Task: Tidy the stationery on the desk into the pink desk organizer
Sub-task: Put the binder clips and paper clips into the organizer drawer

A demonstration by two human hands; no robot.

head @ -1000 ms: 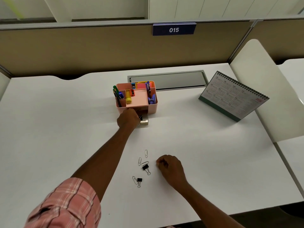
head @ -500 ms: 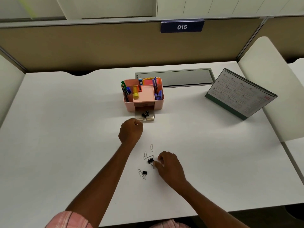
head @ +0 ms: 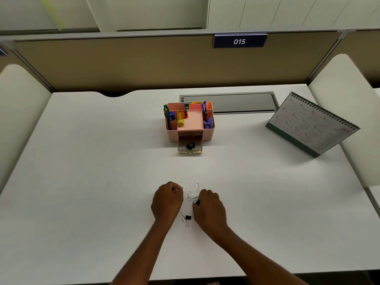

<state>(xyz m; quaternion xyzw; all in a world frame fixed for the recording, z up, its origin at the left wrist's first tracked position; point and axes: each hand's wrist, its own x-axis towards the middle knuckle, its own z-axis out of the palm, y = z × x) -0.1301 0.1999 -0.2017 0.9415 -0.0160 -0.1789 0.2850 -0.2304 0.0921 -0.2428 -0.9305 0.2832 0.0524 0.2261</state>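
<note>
The pink desk organizer stands mid-desk, holding pens, a yellow highlighter and sticky notes. Its small clear drawer is pulled out toward me with black binder clips inside. Near the front of the desk lie loose paper clips and a second black binder clip. My right hand pinches one black binder clip at its fingertips, partly hiding it. My left hand rests just left of the clips with curled fingers and nothing visible in it.
A spiral desk calendar stands at the right. A grey cable hatch lies behind the organizer. A tan partition with the sign 015 closes the back, and white side panels flank the desk.
My left hand drew back from the organizer's drawer to the clips near me. My right hand closed its fingers onto the black binder clip. The view shifted, so everything sits further right in the frame.
</note>
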